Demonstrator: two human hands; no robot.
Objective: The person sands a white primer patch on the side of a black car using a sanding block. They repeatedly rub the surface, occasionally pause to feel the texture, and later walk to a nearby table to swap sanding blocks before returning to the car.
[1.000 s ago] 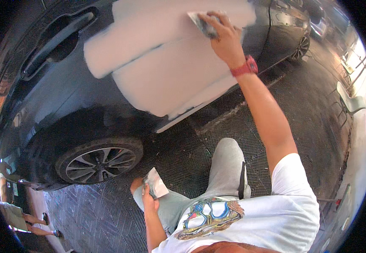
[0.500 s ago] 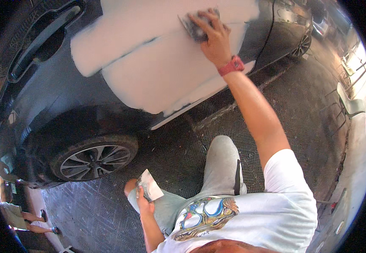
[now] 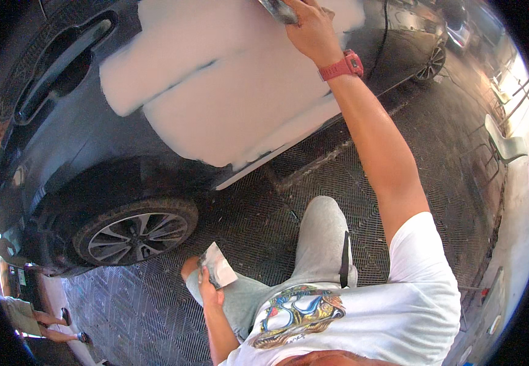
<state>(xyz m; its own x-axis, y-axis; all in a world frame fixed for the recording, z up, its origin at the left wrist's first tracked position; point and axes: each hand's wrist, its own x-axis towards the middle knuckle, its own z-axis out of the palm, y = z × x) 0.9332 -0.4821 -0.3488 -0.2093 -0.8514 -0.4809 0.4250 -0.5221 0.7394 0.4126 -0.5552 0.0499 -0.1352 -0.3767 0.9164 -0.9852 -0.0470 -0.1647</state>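
Note:
A dark car door (image 3: 127, 131) fills the upper left, with a broad pale patch of filler or primer (image 3: 234, 110) across it. My right hand (image 3: 313, 30), arm stretched out, is at the upper edge of the view over this patch. Its fingers grip a grey-black sanding pad (image 3: 279, 11), partly cut off by the frame. Low by my left knee, my left hand (image 3: 211, 290) holds a stiff white sheet with grey smears (image 3: 218, 265), pinched between thumb and fingers. Whether that sheet is sandpaper I cannot make out.
Below the door is the car's wheel (image 3: 136, 238). Ridged dark matting (image 3: 392, 244) covers the floor. A pale chair (image 3: 502, 143) stands along the right wall. At the lower left another person's legs (image 3: 54, 326) show. A second car wheel (image 3: 432, 63) is farther off.
My right hand has moved up the panel with the sanding pad, which now partly leaves the view. My left hand and the sheet have stayed nearly still.

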